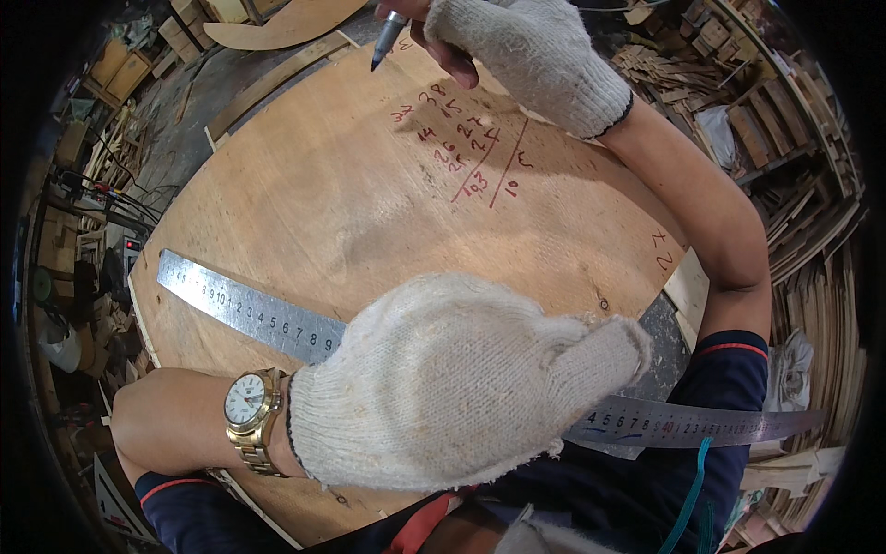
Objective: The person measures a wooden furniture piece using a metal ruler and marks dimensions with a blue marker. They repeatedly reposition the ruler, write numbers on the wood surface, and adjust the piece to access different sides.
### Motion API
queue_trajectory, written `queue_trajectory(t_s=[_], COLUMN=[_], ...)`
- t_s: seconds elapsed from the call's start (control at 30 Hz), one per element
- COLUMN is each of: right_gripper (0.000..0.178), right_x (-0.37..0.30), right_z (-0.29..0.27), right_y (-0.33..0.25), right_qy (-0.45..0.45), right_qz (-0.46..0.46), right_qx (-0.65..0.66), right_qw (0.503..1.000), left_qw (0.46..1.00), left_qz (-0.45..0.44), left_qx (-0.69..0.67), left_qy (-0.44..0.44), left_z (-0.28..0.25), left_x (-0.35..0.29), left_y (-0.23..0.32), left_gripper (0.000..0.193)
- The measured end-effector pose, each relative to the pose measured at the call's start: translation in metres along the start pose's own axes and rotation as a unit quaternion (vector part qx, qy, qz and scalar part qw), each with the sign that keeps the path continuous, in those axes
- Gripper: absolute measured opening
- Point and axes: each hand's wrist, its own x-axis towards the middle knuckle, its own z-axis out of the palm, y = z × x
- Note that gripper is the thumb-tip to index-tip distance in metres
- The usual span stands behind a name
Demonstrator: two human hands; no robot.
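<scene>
My left hand [461, 379], in a white knitted glove with a gold watch [249, 411] at the wrist, is closed over the middle of a long steel ruler [249, 309]. The ruler's two ends stick out on either side of the glove, and the curled fingertips are mostly hidden. At the far side, my right hand [498, 46] wears a glove that leaves fingertips bare. A marker pen [391, 39] is held in it, dark tip pointing down just above a large plywood sheet [295, 194]. Red handwritten marks [461, 138] lie on the sheet near that hand.
A curved wooden piece [286, 26] and a wood strip [277, 83] lie beyond the sheet. Stacked wood offcuts [775, 120] fill the right side. Boxes, cables and a device with a red light [132, 246] stand at the left. A teal cord [692, 494] hangs near my body.
</scene>
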Motion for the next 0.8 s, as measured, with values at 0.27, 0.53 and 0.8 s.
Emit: queue_trajectory(t_s=[0.27,0.53,0.8], right_gripper=[0.035,0.049,0.030], right_x=[0.005,0.004,0.008], right_z=[0.005,0.000,0.008], right_y=[0.023,0.009,0.024], right_qy=[-0.004,-0.051,-0.028], right_qz=[-0.143,-0.117,-0.126], right_qx=[0.019,0.001,0.028], right_qw=[0.990,0.992,0.991], left_qw=[0.970,0.969,0.994], left_qz=[-0.028,-0.126,-0.089], left_qx=[-0.238,-0.212,-0.052], left_qy=[-0.033,0.018,-0.043], left_z=[-0.028,-0.009,-0.021], left_x=[0.016,0.013,0.013], left_y=[0.006,0.021,0.021], left_gripper=[0.032,0.041,0.065])
